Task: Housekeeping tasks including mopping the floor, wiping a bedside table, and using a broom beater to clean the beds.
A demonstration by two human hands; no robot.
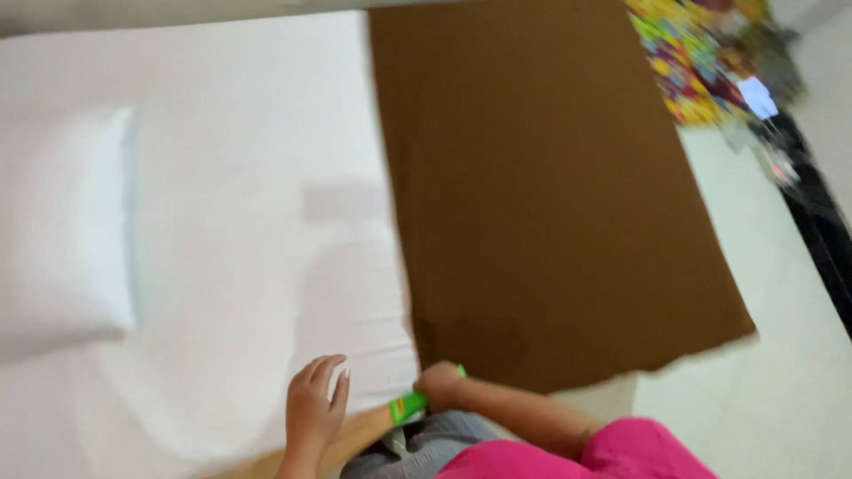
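Note:
My left hand (315, 408) rests flat, fingers apart, on the white bed sheet (231, 239) near the bed's near edge. Just to its right, my right hand (439, 386) is closed around a small bright green object (407, 407) at the seam between the white sheet and a brown cloth (541, 195) spread across the bed's right part. The frame is blurred, so what the green thing is cannot be told. A pink sleeve shows at the bottom.
A white pillow (62, 231) lies on the bed's left side. A multicoloured patterned cloth (697, 62) is heaped at the top right. A white floor (772, 355) runs along the right, with a black strip (821, 222) at its edge.

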